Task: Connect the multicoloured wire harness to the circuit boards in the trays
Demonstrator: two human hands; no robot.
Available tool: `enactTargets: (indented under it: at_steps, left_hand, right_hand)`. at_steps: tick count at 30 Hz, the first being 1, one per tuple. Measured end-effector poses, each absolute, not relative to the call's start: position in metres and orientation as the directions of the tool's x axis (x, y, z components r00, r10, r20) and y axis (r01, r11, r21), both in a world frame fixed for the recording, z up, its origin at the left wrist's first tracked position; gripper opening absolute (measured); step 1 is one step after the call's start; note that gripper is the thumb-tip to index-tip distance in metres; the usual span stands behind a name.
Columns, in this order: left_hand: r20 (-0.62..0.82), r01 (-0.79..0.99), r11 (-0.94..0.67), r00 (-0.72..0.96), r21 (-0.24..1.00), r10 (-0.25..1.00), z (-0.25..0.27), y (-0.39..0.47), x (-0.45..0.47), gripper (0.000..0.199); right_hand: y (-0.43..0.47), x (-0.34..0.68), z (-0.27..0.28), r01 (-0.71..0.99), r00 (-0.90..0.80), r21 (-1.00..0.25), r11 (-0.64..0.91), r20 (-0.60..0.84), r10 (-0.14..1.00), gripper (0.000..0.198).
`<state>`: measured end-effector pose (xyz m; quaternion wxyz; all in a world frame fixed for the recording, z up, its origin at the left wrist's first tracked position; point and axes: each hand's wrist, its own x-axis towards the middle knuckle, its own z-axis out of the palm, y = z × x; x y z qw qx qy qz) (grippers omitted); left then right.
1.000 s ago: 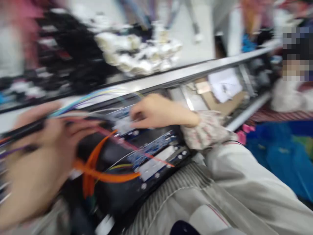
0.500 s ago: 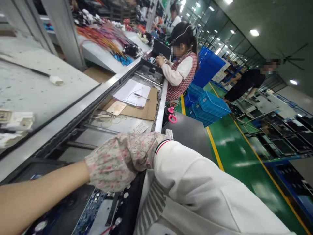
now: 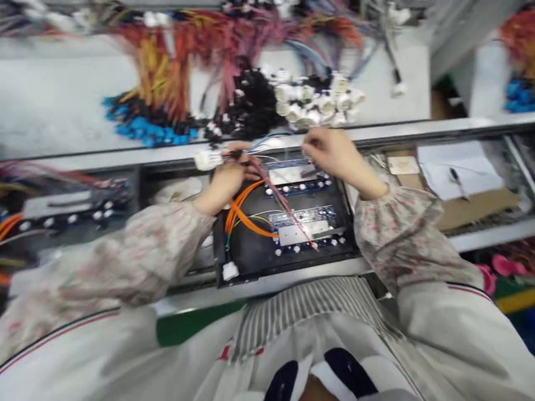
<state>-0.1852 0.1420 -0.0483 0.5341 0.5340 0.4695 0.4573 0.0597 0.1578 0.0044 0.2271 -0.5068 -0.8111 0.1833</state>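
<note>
My left hand point(image 3: 229, 181) is closed round a bundle of wires point(image 3: 254, 160) at the upper left of a black tray point(image 3: 251, 256). A white connector point(image 3: 208, 160) sticks out to the left of its fingers. Over the tray's far right edge, my right hand point(image 3: 330, 155) is pinched shut; whatever lies between its fingertips is too blurred to make out. Two blue circuit boards lie in the tray, a far board point(image 3: 292, 174) and a near board point(image 3: 307, 225). Orange wires point(image 3: 244, 209) loop to their left, and a white plug point(image 3: 229, 271) rests in the near left corner.
Beyond the rail point(image 3: 167, 153), wire bundles with blue connectors point(image 3: 144, 131) and white connectors point(image 3: 317, 103) lie on a shelf. Another tray with a board point(image 3: 58, 206) stands left. Papers point(image 3: 453, 161) and cardboard point(image 3: 480, 209) lie right.
My view has swung from along the line at the right down to the tray before me. Both hands now show over the tray; earlier only sleeved arms appeared, with hands out of sight.
</note>
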Motion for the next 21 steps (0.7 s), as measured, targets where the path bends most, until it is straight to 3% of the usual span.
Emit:
enactTargets:
  at_steps: [4,11,21]
  left_hand:
    - [-0.127,-0.01,0.127,-0.008,0.992,0.992,-0.041,0.138,-0.181,0.015]
    - [-0.218,-0.067,0.215,-0.034,0.974,0.975,-0.027,0.133,-0.177,0.016]
    - [-0.235,-0.152,0.231,-0.006,0.961,0.972,-0.025,0.128,-0.179,0.018]
  right_hand:
    - [0.164,0.064,-0.007,0.603,-0.294,-0.664,0.442,0.33,0.897,0.01]
    - [0.172,0.056,-0.031,0.593,-0.281,-0.699,0.399,0.285,0.916,0.006]
    - [0.179,0.055,-0.045,0.641,-0.277,-0.683,0.35,0.219,0.935,0.004]
